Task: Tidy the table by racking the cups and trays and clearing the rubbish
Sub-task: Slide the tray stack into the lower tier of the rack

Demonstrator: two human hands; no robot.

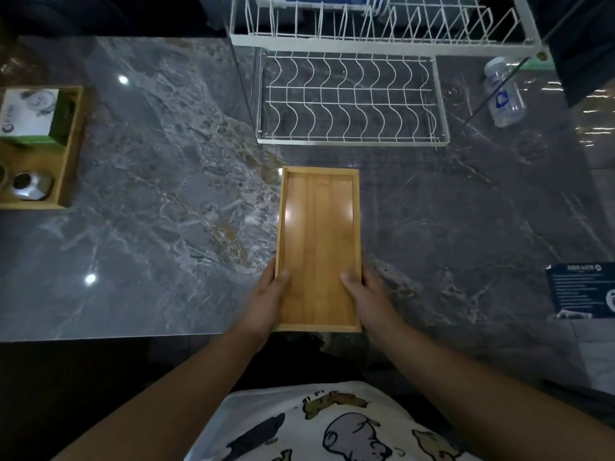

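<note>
A long flat wooden tray with a low rim (318,227) sits at the near edge of the shiny grey marble desk (159,201), about in the middle of that edge; its short end points to the far edge; nothing is in it.

Past the tray, at the far edge, stands a white wire dish rack (349,98); its low shelf has wavy wires and holds nothing; its top shelf has upright wires, and some blue and white plates (319,0) stand there; the desk between the tray and the rack is bare.

Near the far right corner a clear plastic water bottle with a blue label (504,93) lies on its side; at the right edge lies a dark blue printed card (584,291); at the left edge is a wooden box (43,148) with a white and green carton (31,116) and a shiny metal thing (28,186) in it; I cannot tell what the metal thing is.

The left hand (266,302) grips the tray's left side near its close end; the thumb lies on top inside the rim and the fingers go under, out of sight; the right hand (369,299) grips the right side the same way; both arms reach straight out from the body, over a white shirt with animal pictures (332,427).
</note>
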